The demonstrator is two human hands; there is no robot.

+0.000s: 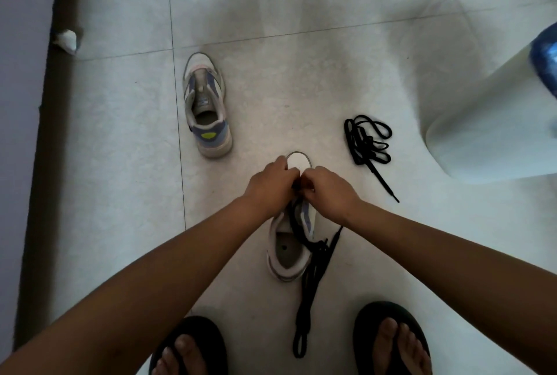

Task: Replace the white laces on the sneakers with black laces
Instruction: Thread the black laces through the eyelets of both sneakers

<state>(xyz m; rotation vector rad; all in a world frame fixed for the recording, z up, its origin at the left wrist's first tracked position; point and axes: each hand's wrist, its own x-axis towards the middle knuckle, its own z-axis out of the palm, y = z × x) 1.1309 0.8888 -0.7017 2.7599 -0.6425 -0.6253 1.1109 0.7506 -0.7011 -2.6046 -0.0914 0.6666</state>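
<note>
A white and purple sneaker point(287, 257) lies on the tiled floor in front of me, toe pointing away. My left hand point(269, 184) and my right hand point(328, 190) meet over its front eyelets, fingers pinched on a black lace point(313, 269). That lace runs down over the tongue, off the sneaker's right side and trails toward my feet. A second sneaker point(206, 103) stands to the far left with no lace in it. A second black lace point(367, 142) lies bunched on the floor to the right. No white laces show.
My feet in black sandals point(391, 341) stand at the bottom edge. A large white object point(494, 121) with a blue item point(545, 55) on it fills the right side. A dark skirting board point(51, 103) and crumpled white paper point(67, 40) lie along the left wall.
</note>
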